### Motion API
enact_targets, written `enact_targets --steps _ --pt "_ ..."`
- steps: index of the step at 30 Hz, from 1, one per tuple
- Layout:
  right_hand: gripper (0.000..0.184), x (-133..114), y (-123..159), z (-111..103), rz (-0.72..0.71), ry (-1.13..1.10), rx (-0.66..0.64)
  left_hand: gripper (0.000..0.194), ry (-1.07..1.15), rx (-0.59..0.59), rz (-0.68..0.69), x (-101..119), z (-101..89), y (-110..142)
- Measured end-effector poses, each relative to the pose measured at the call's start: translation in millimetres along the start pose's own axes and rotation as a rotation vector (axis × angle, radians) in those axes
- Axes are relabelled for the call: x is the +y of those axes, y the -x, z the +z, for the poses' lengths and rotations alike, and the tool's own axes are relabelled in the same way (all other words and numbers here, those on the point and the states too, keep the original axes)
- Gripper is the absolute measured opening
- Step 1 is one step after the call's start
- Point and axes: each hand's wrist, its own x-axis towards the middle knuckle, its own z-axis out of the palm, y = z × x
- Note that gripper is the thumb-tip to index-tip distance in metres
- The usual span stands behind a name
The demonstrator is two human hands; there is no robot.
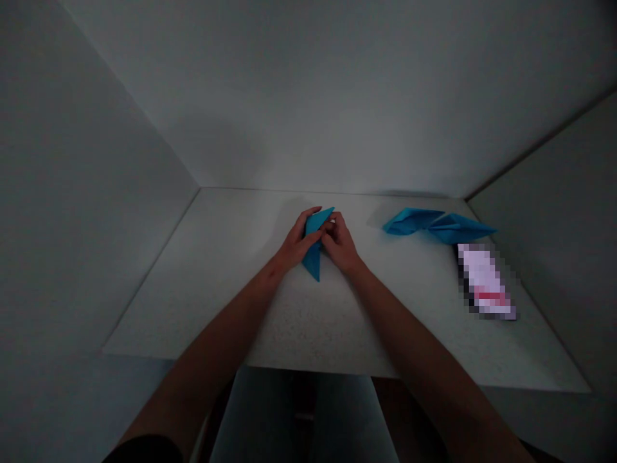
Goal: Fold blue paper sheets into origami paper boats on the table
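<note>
Our dark sleeve edge point(144, 448) and bare forearms point(226, 334) lie nearest, reaching over a pale, faintly speckled tabletop point(207, 283). Our left hand point(295, 243) grips a bright-blue, sharp-pointed piece of folded paper point(312, 261) between thumb and fingers; our right hand point(341, 244) is curled at its right edge, fingertips seemingly pinching it. Well right of the right hand lie two blue, many-faceted paper shapes point(456, 229), apparently touching. They look fuller than our flatter, angular piece, so we judge ours partly folded; how many creases are left, we cannot tell. Right of that same hand, nearer us, sits a dark-edged, bright-screened, phone-like slab point(486, 283), pixelated.
</note>
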Motion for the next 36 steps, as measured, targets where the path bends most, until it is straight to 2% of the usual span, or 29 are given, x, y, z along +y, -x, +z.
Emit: enact_targets --steps 3,7,9,12,15,21,25,29,32,36 --pt "0.032 6 -3 -2 0.067 -0.015 0.069 0.058 -0.021 -0.016 0.008 0 2.9 1" --pt "0.039 9 -6 -5 0.085 -0.026 0.124 0.077 -0.040 -0.085 0.072 2 6.1 0" --pt "0.042 9 -8 -6 0.098 -0.018 0.126 0.079 -0.086 -0.084 0.080 2 6.0 0" --pt "0.043 10 -11 -7 0.103 -0.021 0.150 0.072 -0.107 -0.051 0.057 1 5.3 0" --pt "0.042 10 -16 -11 0.134 -0.123 0.193 0.063 -0.076 0.002 -0.010 -3 4.6 -2" --pt "0.053 8 -20 -27 0.213 -0.273 0.227 0.037 -0.108 0.279 -0.095 -1 0.3 -11" --pt "0.060 8 -23 -37 0.180 -0.271 0.249 0.034 -0.161 0.269 -0.090 2 -3.0 -14" --pt "0.061 14 -27 -41 0.149 -0.230 0.363 0.033 -0.156 0.260 -0.112 3 -2.5 -12" --pt "0.058 17 -26 -37 0.137 -0.216 0.381 0.040 -0.207 0.267 -0.031 5 0.3 -8" --pt "0.056 18 -19 -22 0.076 -0.082 0.286 0.041 -0.355 0.302 0.165 10 3.1 -4"
